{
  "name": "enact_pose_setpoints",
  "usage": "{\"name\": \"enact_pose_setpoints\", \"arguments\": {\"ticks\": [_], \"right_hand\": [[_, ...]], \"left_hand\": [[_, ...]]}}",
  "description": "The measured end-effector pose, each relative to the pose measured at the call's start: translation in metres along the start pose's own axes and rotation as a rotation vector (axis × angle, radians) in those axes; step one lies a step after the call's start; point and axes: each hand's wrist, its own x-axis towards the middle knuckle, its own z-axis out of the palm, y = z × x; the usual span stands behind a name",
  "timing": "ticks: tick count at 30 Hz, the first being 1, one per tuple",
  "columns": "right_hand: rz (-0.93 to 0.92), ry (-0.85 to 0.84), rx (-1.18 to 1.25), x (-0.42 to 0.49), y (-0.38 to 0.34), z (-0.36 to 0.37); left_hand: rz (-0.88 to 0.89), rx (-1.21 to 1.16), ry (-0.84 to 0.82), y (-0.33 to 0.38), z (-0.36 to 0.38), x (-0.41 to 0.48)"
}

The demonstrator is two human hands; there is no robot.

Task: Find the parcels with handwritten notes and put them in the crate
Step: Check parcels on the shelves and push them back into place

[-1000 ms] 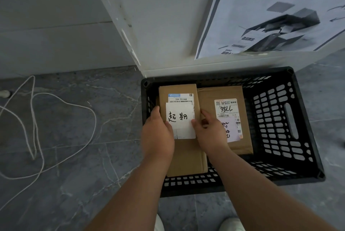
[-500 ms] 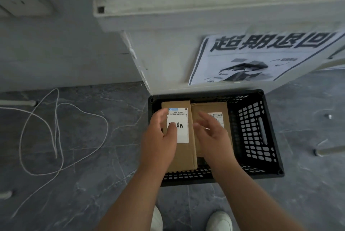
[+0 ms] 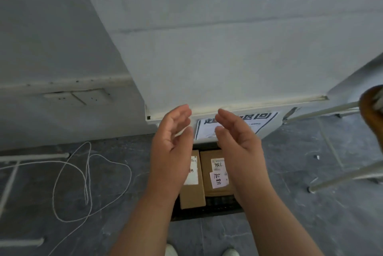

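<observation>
2 relaxed grips, left hand [image 3: 172, 141], right hand [image 3: 238, 141], above parcels [image 3: 192, 195]

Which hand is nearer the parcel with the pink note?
Right. The right hand is open, raised over the right edge of the pink-note parcel. The left hand, also open, is over the other parcel beside it. Neither touches it.

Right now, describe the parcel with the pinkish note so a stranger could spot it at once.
Under the poster on the white wall panel, a black crate sits on the dark floor holding two brown parcels side by side. Take the right-hand parcel: its neighbour carries a white note, while this one has a pale pink handwritten slip below its printed label.
</observation>
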Motion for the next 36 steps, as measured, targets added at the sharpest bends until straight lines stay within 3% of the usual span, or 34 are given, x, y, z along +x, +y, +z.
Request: {"name": "enact_pose_setpoints", "arguments": {"ticks": [12,18,27,36], "right_hand": [[-0.302,0.069,0.122,-0.078,-0.256,-0.063],[-0.416,0.170,0.158,-0.113,-0.346,-0.125],[-0.566,0.472,0.128,-0.167,-0.398,-0.230],[-0.559,0.934,0.137,-0.255,-0.396,-0.269]], "left_hand": [[0.188,-0.128,-0.098,0.269,0.025,-0.034],[0.271,-0.188,-0.188,0.374,0.068,-0.065],[0.360,-0.249,-0.505,0.454,0.162,-0.113],[0.325,-0.310,-0.987,0.473,0.215,-0.161]]}}
